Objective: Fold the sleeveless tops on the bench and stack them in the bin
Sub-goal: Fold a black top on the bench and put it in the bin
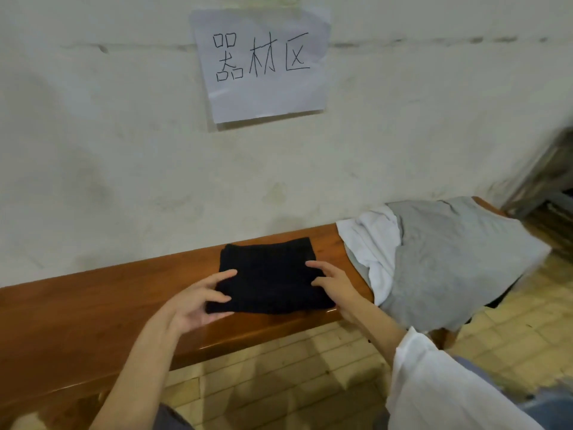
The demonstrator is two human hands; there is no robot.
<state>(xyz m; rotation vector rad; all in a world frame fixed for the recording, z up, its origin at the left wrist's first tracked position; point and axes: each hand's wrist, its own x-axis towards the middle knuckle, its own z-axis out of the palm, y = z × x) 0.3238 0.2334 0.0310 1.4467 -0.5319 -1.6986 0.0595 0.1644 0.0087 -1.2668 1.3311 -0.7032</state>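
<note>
A black top (269,274) lies folded into a small rectangle on the brown wooden bench (93,311). My left hand (198,301) holds its left near corner, thumb on top and fingers at the edge. My right hand (333,285) rests on its right edge with the fingers spread on the cloth. To the right, a grey top (449,259) drapes over the bench end with a white top (372,243) partly under it. No bin is in view.
The bench stands against a pale wall with a paper sign (262,63) taped above. A tiled floor (279,383) lies below the bench. A dark metal frame (545,178) stands at the far right. A white cloth (440,383) hangs by my right arm.
</note>
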